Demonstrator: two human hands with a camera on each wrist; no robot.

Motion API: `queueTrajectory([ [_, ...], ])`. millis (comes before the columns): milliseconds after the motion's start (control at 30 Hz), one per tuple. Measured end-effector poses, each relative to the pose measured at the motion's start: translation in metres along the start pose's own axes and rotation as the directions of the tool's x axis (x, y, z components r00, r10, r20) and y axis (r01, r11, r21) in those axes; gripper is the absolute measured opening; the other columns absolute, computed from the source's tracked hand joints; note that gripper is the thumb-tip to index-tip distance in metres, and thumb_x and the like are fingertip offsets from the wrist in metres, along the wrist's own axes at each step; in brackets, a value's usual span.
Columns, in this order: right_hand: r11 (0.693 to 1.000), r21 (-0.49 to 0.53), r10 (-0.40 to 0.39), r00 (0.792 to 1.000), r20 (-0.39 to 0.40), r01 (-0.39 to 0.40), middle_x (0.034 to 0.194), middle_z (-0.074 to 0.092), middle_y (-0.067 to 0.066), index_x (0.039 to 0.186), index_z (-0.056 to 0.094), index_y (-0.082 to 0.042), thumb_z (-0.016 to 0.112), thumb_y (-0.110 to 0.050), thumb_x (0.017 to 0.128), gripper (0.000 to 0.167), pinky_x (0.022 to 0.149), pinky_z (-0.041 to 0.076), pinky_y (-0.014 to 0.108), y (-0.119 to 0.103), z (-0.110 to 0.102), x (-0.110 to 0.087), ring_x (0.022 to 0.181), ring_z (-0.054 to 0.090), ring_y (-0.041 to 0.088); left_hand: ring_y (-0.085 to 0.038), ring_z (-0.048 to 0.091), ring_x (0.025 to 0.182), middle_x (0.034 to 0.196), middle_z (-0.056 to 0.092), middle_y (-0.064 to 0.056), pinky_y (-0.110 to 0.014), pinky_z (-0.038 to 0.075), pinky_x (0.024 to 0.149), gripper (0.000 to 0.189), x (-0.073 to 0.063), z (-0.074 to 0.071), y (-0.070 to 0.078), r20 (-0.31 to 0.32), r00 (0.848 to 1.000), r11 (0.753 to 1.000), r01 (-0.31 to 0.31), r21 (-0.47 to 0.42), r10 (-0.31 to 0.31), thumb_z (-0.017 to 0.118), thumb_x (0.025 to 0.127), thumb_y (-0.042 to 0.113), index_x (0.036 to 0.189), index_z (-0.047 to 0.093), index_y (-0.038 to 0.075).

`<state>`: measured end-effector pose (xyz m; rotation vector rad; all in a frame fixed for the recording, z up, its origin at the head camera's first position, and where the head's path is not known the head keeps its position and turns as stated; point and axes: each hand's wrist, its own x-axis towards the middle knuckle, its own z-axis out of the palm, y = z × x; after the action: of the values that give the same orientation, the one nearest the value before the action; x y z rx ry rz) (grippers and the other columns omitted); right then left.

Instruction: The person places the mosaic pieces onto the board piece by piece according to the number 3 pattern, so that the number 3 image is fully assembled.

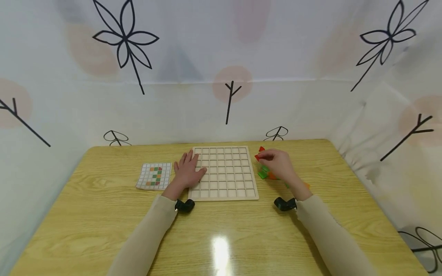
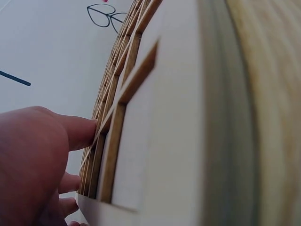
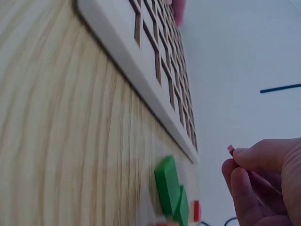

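A square wooden grid board (image 1: 226, 174) with rows of shallow cells lies on the table. My left hand (image 1: 188, 172) rests on its left edge, fingers spread and thumb over the cells; the left wrist view shows the thumb (image 2: 80, 132) touching the grid ribs. Just off the board's right edge, my right hand (image 1: 277, 165) pinches a small red tile (image 3: 231, 149) between thumb and fingertips, raised above the table. Beneath and around that hand lie green tiles (image 1: 263, 173), another red tile (image 1: 262, 149) and orange tiles (image 1: 272, 176), partly hidden by the hand.
Left of the board lies a paper card (image 1: 154, 176) printed with a grid of green, orange and red squares. The wooden table (image 1: 221, 230) ends at the back against a white cloth (image 1: 193, 111) with line-drawn plants.
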<state>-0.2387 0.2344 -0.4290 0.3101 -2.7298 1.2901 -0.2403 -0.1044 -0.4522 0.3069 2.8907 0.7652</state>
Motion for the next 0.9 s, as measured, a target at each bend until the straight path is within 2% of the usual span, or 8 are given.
queueTrajectory([
  [167,0.998,0.051,0.04,0.999,0.021,-0.041,0.113,0.069,0.014,0.11,0.075,-0.001,0.071,-0.007,0.092,0.02,0.082,0.055,0.041,-0.01,0.019,0.012,0.097,0.065,0.029,-0.036,-0.003,0.151,0.166,0.003,-0.013,-0.069,-0.002,0.113,0.071,0.001,0.001,-0.001,0.003,1.0,1.0,0.01,0.006,-0.01,0.052,0.103,0.039,0.158,0.024,0.004],
  [500,0.986,0.137,0.089,0.995,0.035,-0.093,0.107,0.071,0.012,0.106,0.076,-0.004,0.072,-0.012,0.092,0.016,0.079,0.054,0.037,-0.027,0.057,0.034,0.093,0.065,0.026,-0.034,-0.004,0.151,0.167,0.001,-0.012,-0.068,-0.003,0.113,0.073,0.002,0.002,0.0,0.005,1.0,1.0,0.021,0.001,-0.021,0.051,0.103,0.042,0.159,0.023,0.006],
  [733,0.979,0.142,0.142,0.99,0.021,-0.143,0.106,0.072,0.01,0.104,0.077,-0.006,0.075,-0.014,0.09,0.016,0.08,0.054,0.037,-0.034,0.075,0.045,0.094,0.065,0.025,-0.035,-0.003,0.151,0.166,0.002,-0.013,-0.068,-0.003,0.113,0.073,0.003,0.003,-0.001,0.0,1.0,1.0,0.017,-0.001,-0.017,0.052,0.102,0.042,0.159,0.023,0.005],
  [900,0.973,0.129,0.194,0.981,-0.012,-0.19,0.1,0.072,0.009,0.102,0.078,-0.008,0.077,-0.016,0.088,0.016,0.071,0.051,0.033,-0.037,0.087,0.05,0.086,0.064,0.024,-0.035,-0.003,0.151,0.166,0.003,-0.014,-0.069,-0.003,0.113,0.073,0.004,0.003,-0.003,-0.003,1.0,1.0,0.018,0.003,-0.018,0.051,0.102,0.042,0.159,0.024,0.005],
])
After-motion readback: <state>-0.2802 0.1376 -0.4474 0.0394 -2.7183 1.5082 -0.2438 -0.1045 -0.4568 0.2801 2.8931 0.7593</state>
